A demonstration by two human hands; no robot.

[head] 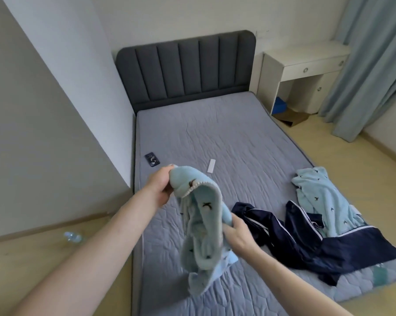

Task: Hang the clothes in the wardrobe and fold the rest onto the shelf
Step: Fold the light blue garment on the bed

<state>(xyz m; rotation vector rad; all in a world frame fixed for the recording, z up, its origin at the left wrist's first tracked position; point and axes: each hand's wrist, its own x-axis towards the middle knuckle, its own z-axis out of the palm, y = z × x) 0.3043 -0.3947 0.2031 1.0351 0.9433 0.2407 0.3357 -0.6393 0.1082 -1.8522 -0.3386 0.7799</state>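
Observation:
I hold a light blue fleece garment with small dark bird prints up over the bed. My left hand grips its upper end, and my right hand pinches its right edge lower down. Its lower part hangs and touches the mattress. A second light blue printed garment lies spread at the bed's right side. Dark navy clothes with white piping lie crumpled beside and under it. No wardrobe or shelf is in view.
The grey quilted mattress has a dark headboard. A phone and a small white remote lie on the bed. A plastic bottle lies on the floor at left. A white desk and curtain stand at right.

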